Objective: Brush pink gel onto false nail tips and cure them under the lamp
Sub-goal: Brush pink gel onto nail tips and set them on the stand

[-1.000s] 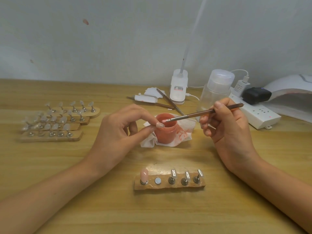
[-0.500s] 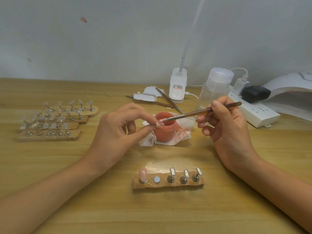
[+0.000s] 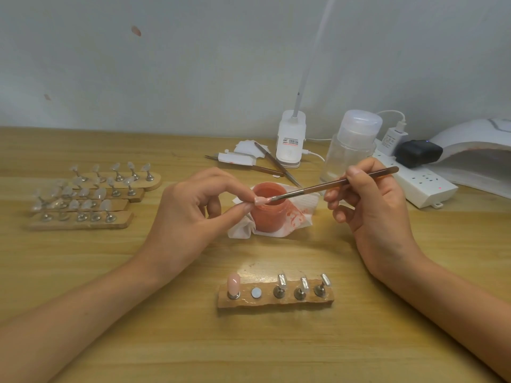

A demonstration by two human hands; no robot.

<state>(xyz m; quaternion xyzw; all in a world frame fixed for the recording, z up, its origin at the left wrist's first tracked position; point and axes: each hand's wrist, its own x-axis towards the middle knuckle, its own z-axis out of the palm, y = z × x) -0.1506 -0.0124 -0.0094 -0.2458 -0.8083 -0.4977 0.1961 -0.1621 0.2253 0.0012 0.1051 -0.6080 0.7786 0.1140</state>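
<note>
- Left hand [image 3: 190, 214], its arm reaching in from the near edge, pinches a tip [image 3: 259, 200] between thumb and forefinger. The right hand [image 3: 378, 214] grips a brush [image 3: 331, 184] like a pen, fingers curled round the handle.
- Between the two forearms a wooden holder [image 3: 276, 301] lies on the table [image 3: 166, 341]. A coated tip [image 3: 233, 283] stands on its left-most peg, the next spot is a bare disc, and three empty metal pegs follow.
- Beyond the holder, the brush's bristles touch the end of the pinched tip, just above the near rim of the pot [image 3: 269, 217].
- A second ago the bristles sat over the pot's mouth, beside the tip; they have since slid left onto it. To me that looks like loading finished and painting of a second tip begun.
- Open and pink inside, the pot sits on a stained tissue [image 3: 301, 214].
- Further back on the left, racks [image 3: 83, 219] of clear tips wait, seemingly unpainted.
- At the far right the white lamp [image 3: 475, 150] sits well apart from both hands, only partly in view. By my reading, curing comes later.
</note>
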